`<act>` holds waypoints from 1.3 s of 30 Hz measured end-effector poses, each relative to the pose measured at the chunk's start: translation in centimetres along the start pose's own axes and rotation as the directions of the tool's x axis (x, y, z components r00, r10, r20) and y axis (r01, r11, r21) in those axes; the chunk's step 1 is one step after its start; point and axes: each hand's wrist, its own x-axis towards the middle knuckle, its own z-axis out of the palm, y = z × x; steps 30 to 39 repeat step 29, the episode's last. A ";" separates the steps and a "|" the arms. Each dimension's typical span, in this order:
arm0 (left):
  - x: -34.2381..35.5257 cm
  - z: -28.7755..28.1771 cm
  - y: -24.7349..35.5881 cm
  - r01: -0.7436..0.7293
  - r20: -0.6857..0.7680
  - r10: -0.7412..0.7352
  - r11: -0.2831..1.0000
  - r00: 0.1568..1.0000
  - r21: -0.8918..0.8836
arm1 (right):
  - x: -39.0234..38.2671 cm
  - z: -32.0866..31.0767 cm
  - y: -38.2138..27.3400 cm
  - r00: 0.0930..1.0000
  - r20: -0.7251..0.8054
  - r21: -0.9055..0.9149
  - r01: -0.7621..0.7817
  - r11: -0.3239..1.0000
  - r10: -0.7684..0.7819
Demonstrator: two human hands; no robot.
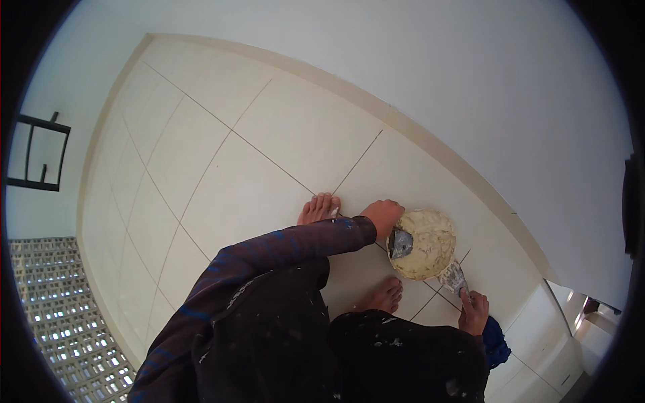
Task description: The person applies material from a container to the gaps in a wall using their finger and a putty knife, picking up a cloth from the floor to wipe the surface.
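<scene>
A round tub of cream-coloured paste (430, 238) sits on the floor tiles between my hands, its rim crusted. My left hand (384, 216) is closed at the tub's upper left rim, fingertips partly hidden. Inside the tub, on its left side, lies a grey, paste-smeared flat piece (401, 244), perhaps a blade. At the lower right of the tub, my right hand (474, 312) grips a putty knife (453, 277) by its handle. Pale paste covers the knife's blade, which is against or just beside the tub's rim.
My bare feet (385, 295) are on the cream tiles near the tub. A dark blue cloth-like bundle (496, 344) is beside my right wrist. A white wall (470, 87) with a beige skirting runs along the far right. At left are a black metal frame (48, 153) and a perforated block screen (64, 309).
</scene>
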 end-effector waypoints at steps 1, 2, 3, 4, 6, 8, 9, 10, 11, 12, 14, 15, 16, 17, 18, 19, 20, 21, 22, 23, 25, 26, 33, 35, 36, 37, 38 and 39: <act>-1.0 -0.2 0.2 0.011 -0.007 -0.011 1.000 1.000 -0.002 | 0.7 -1.1 0.7 1.000 0.002 -0.018 0.005 1.000 -0.005; -1.7 -0.7 0.0 0.005 -0.017 -0.004 1.000 1.000 0.008 | 1.5 -1.9 1.0 0.994 -0.094 0.034 -0.052 0.998 0.055; -2.4 -1.5 -0.6 0.041 -0.008 -0.041 0.999 0.999 0.007 | 2.0 -2.6 0.7 0.978 -0.170 0.092 -0.106 0.990 0.121; -3.8 -2.5 -2.3 0.080 0.017 -0.080 0.997 0.997 0.012 | 5.0 -3.5 -1.8 0.984 -0.115 0.121 -0.124 0.985 0.138; -7.9 -3.7 -6.6 0.156 -0.052 -0.160 0.984 0.986 -0.083 | 12.1 -3.0 -6.2 0.992 -0.122 0.086 -0.009 0.996 0.020; -11.7 -5.9 -10.3 0.184 -0.144 -0.205 0.972 0.968 -0.148 | 19.1 -0.2 -9.8 0.994 -0.090 0.056 0.070 0.996 -0.065; -13.1 -6.8 -11.3 0.182 -0.141 -0.206 0.970 0.968 -0.162 | 22.5 1.3 -11.5 0.992 -0.092 0.062 0.098 0.993 -0.092; -13.5 -8.1 -11.9 0.217 -0.139 -0.239 0.963 0.961 -0.160 | 25.8 2.4 -12.3 0.989 -0.099 0.051 0.119 0.992 -0.114; -14.1 -9.4 -12.7 0.257 -0.134 -0.277 0.955 0.952 -0.147 | 28.9 4.0 -12.6 0.985 -0.100 0.005 0.140 0.990 -0.139; -15.2 -10.2 -13.8 0.250 -0.130 -0.270 0.957 0.954 -0.147 | 31.4 5.9 -13.0 0.982 -0.101 -0.031 0.159 0.987 -0.161; -15.9 -8.2 -12.8 0.345 -0.174 -0.385 0.912 0.906 -0.223 | 33.0 7.1 -10.1 0.976 -0.076 -0.124 0.194 0.973 -0.204; -17.5 -8.5 -13.6 0.334 -0.226 -0.380 0.918 0.897 -0.215 | 34.3 7.8 -10.4 0.970 -0.059 -0.181 0.221 0.958 -0.235; -18.7 -8.0 -14.1 0.326 -0.282 -0.380 0.919 0.881 -0.219 | 35.4 8.3 -10.3 0.970 -0.057 -0.189 0.221 0.957 -0.235; -19.3 -7.9 -14.4 0.313 -0.278 -0.373 0.919 0.885 -0.238 | 35.8 8.5 -10.3 0.968 -0.025 -0.195 0.239 0.951 -0.248; -20.1 -7.6 -14.1 0.380 -0.257 -0.461 0.872 0.849 -0.308 | 35.7 8.8 -10.1 0.966 0.028 -0.194 0.258 0.946 -0.258; -20.5 -7.0 -13.9 0.446 -0.228 -0.547 0.813 0.806 -0.375 | 36.0 8.9 -9.7 0.966 0.063 -0.208 0.258 0.943 -0.251; -21.3 -6.9 -13.3 0.452 -0.205 -0.555 0.801 0.806 -0.393 | 36.1 8.7 -10.0 0.967 0.070 -0.211 0.253 0.944 -0.243; -22.0 -6.9 -12.8 0.440 -0.214 -0.562 0.789 0.799 -0.428 | 36.1 8.5 -10.3 0.968 0.079 -0.214 0.251 0.944 -0.239; -22.8 -6.8 -12.2 0.429 -0.223 -0.571 0.775 0.790 -0.464 | 35.7 8.3 -10.6 0.965 0.109 -0.216 0.258 0.942 -0.240; -23.1 -6.8 -11.7 0.431 -0.217 -0.579 0.764 0.786 -0.480 | 35.7 8.0 -10.8 0.966 0.115 -0.204 0.251 0.946 -0.231; -23.7 -6.6 -10.6 0.469 -0.197 -0.658 0.685 0.727 -0.558 | 36.1 7.6 -11.0 0.963 0.139 -0.198 0.256 0.946 -0.231; -24.0 -6.4 -10.1 0.475 -0.198 -0.685 0.657 0.701 -0.585 | 36.1 7.5 -11.0 0.961 0.162 -0.194 0.253 0.948 -0.223; -24.2 -6.1 -8.9 0.510 -0.196 -0.760 0.580 0.620 -0.636 | 36.4 7.7 -10.4 0.949 0.204 -0.199 0.280 0.939 -0.239; -24.2 -6.1 -8.9 0.510 -0.196 -0.760 0.580 0.620 -0.636 | 36.4 7.7 -10.4 0.949 0.204 -0.199 0.280 0.939 -0.239; -24.2 -6.1 -8.9 0.510 -0.196 -0.760 0.580 0.620 -0.636 | 36.4 7.7 -10.4 0.949 0.204 -0.199 0.280 0.939 -0.239; -24.2 -6.1 -8.9 0.510 -0.196 -0.760 0.580 0.620 -0.636 | 36.4 7.7 -10.4 0.949 0.204 -0.199 0.280 0.939 -0.239; -24.2 -6.1 -8.9 0.510 -0.196 -0.760 0.580 0.620 -0.636 | 36.4 7.7 -10.4 0.949 0.204 -0.199 0.280 0.939 -0.239; -24.2 -6.1 -8.9 0.510 -0.196 -0.760 0.580 0.620 -0.636 | 36.4 7.7 -10.4 0.949 0.204 -0.199 0.280 0.939 -0.239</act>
